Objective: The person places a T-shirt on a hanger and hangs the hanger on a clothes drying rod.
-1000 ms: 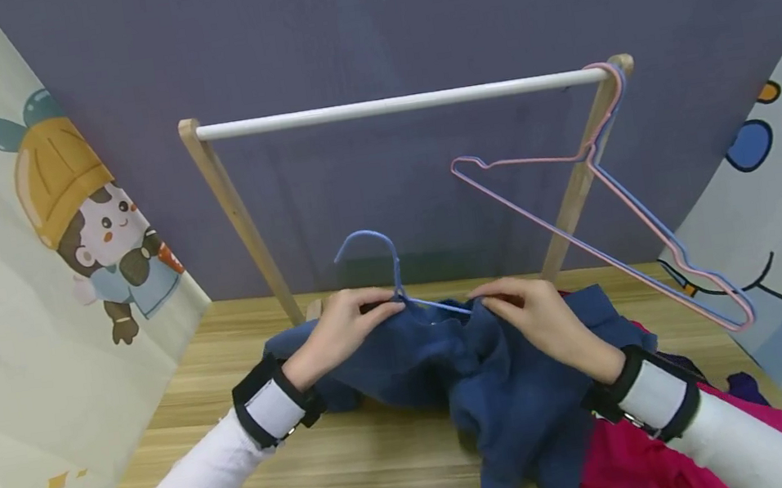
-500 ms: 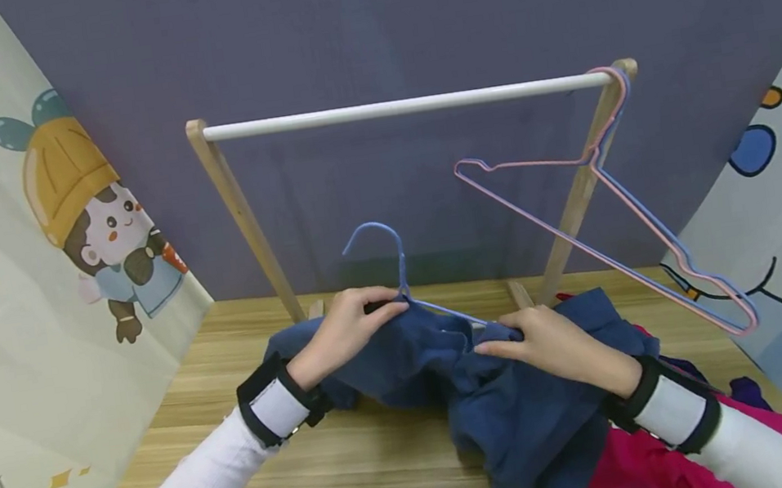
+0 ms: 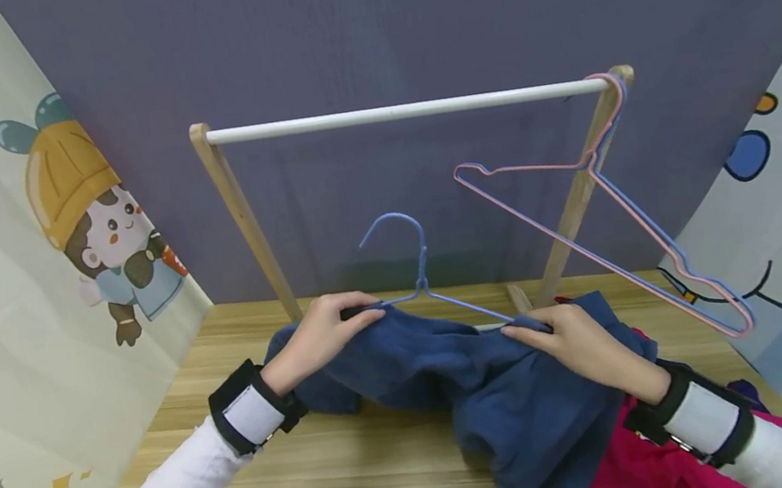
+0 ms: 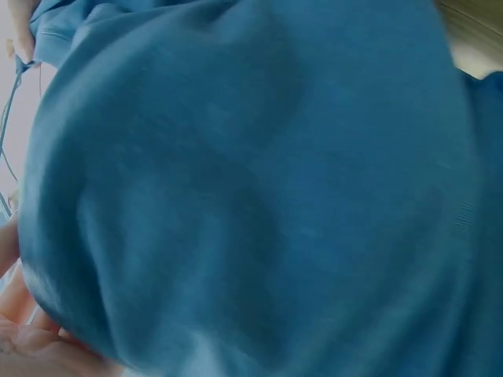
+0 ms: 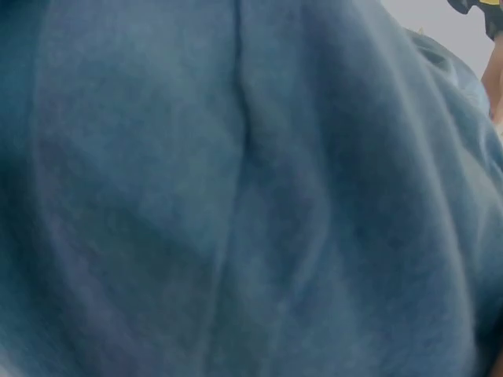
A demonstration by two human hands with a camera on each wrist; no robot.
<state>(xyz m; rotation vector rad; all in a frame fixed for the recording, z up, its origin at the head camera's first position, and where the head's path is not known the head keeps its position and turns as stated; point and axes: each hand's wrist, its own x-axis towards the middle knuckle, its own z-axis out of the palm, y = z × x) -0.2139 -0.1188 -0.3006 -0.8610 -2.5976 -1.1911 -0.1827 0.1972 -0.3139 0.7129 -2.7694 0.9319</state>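
Note:
A dark blue garment (image 3: 443, 361) of soft cloth is bunched over the table, and its exact kind is hard to tell. Out of its top edge rises a blue clothes hanger (image 3: 422, 265), hook upright, with the inner parts of both sloping arms bare and their outer ends hidden by cloth. The left hand (image 3: 317, 336) pinches the garment's top edge by the hanger's left arm. On the other side, the right hand (image 3: 586, 346) pinches the edge between thumb and fingers where the right arm enters. Cloth fills most of both wrist views.
Behind stands a clothes rack with a white rail (image 3: 389, 114) and wooden legs. A pink hanger (image 3: 522, 169) and another blue one hang together at its right end. Bright pink clothing (image 3: 642, 458) and a dark purple piece (image 3: 748, 395) lie at right on the wooden table (image 3: 333, 482).
The hands have moved apart, the right one going right and down, the left lately left. The hanger's hook has shifted right, and more of its arms shows between the hands.

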